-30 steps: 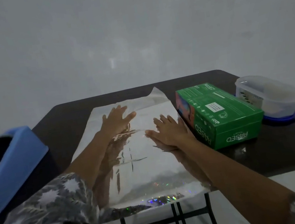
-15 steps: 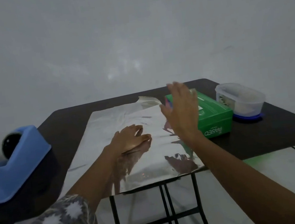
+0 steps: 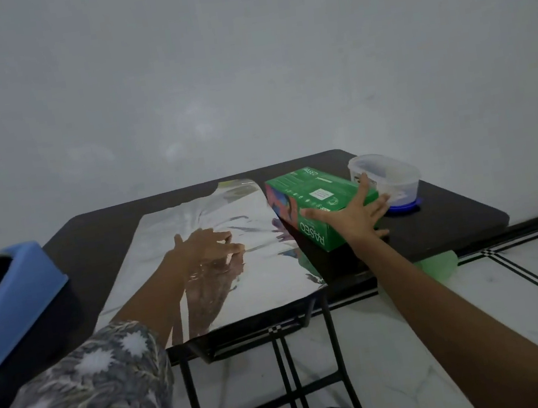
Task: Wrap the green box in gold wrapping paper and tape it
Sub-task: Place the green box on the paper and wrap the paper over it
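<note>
A shiny, mirror-like sheet of wrapping paper [image 3: 163, 246] lies flat on the dark table [image 3: 437, 228], its near edge hanging past the table front. My left hand [image 3: 202, 246] rests on the middle of the sheet, fingers loosely bent. The green box [image 3: 311, 197] lies just right of the sheet. My right hand [image 3: 354, 217] has its fingers spread wide over the box's near right end, thumb across the front face, fingertips past the top edge.
A blue tape dispenser [image 3: 8, 302] with a black roll sits at the left table edge. A clear plastic tub [image 3: 391, 174] on a blue lid stands right behind the box. Black table legs and a white tiled floor lie below.
My right hand left the paper, rose, then swung right and came down spread over the green box. My left hand slid a little nearer on the sheet and stays there.
</note>
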Demonstrator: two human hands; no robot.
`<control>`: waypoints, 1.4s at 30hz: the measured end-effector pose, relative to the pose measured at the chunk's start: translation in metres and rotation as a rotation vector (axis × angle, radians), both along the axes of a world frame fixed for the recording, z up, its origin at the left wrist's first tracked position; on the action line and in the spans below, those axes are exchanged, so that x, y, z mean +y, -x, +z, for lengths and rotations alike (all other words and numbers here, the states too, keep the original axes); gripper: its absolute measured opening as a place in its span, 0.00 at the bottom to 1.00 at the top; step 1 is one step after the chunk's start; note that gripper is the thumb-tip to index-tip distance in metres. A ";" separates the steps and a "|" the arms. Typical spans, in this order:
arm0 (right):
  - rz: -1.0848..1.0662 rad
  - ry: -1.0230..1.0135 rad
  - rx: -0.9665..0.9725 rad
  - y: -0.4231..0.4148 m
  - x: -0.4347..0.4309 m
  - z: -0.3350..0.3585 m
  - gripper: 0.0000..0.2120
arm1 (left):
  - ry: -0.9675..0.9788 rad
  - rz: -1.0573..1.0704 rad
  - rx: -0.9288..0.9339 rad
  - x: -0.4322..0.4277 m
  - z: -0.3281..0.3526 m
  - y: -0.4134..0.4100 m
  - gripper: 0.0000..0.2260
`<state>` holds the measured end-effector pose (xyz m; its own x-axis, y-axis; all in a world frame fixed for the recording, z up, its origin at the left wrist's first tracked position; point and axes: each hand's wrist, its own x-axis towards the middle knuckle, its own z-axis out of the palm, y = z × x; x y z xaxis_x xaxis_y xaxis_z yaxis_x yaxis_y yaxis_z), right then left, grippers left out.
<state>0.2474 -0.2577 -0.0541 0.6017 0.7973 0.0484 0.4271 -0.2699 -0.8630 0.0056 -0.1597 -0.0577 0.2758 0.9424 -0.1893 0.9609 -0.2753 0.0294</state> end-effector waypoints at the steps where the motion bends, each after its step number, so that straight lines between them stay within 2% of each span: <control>1: 0.014 -0.003 0.006 -0.003 0.001 0.000 0.62 | 0.007 0.007 -0.014 -0.002 0.001 0.001 0.30; 5: 0.021 -0.123 -0.005 -0.009 0.005 -0.002 0.57 | 0.007 0.016 -0.052 0.004 -0.003 0.004 0.36; 8: 0.009 -0.195 0.024 -0.013 0.009 -0.001 0.55 | -0.071 0.016 -0.083 0.001 -0.002 0.000 0.26; 10: 0.023 -0.233 0.077 -0.017 0.014 0.006 0.56 | -0.083 0.018 -0.091 0.000 -0.003 0.000 0.24; 18: 0.166 -0.379 0.121 0.015 0.040 0.048 0.57 | -0.039 0.041 -0.133 0.016 -0.007 0.007 0.32; 22: 0.236 -0.435 0.234 0.038 0.049 0.065 0.59 | -0.082 0.057 -0.134 0.017 -0.008 0.007 0.29; 25: 0.306 -0.443 0.301 0.053 0.052 0.070 0.62 | -0.085 0.057 -0.185 0.013 -0.007 0.006 0.34; 27: 0.349 -0.433 0.300 0.062 0.056 0.066 0.62 | -0.053 0.087 -0.356 0.013 -0.009 0.011 0.38; 28: 0.367 -0.418 0.298 0.067 0.058 0.062 0.60 | -0.041 0.130 -0.515 0.013 -0.011 0.015 0.34; 31: 0.408 -0.374 0.308 0.076 0.067 0.043 0.59 | -0.110 0.356 -1.188 0.014 -0.009 0.035 0.09; 32: 0.423 -0.352 0.315 0.079 0.067 0.038 0.60 | -0.133 0.478 -1.418 0.013 -0.007 0.044 0.07; 34: 0.464 -0.324 0.335 0.085 0.073 0.029 0.63 | -0.099 0.691 -1.742 0.014 0.002 0.069 0.14; 36: 0.507 -0.301 0.344 0.089 0.079 0.025 0.64 | 0.009 0.718 -1.797 0.018 0.010 0.091 0.24; 38: 0.600 -0.301 0.344 0.093 0.083 0.025 0.61 | 0.130 0.664 -1.715 0.020 0.018 0.103 0.29; 40: 0.707 -0.275 0.390 0.098 0.088 0.023 0.56 | 0.224 0.638 -1.744 0.021 0.025 0.106 0.26; 42: 0.744 -0.205 0.412 0.106 0.092 0.016 0.56 | 0.215 0.666 -1.826 0.023 0.025 0.108 0.18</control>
<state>0.1415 -0.1658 -0.0384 -0.0702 0.9894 0.1271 0.0741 0.1323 -0.9884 -0.1020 -0.1363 -0.0325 -0.0902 0.9659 -0.2427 -0.3237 0.2020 0.9243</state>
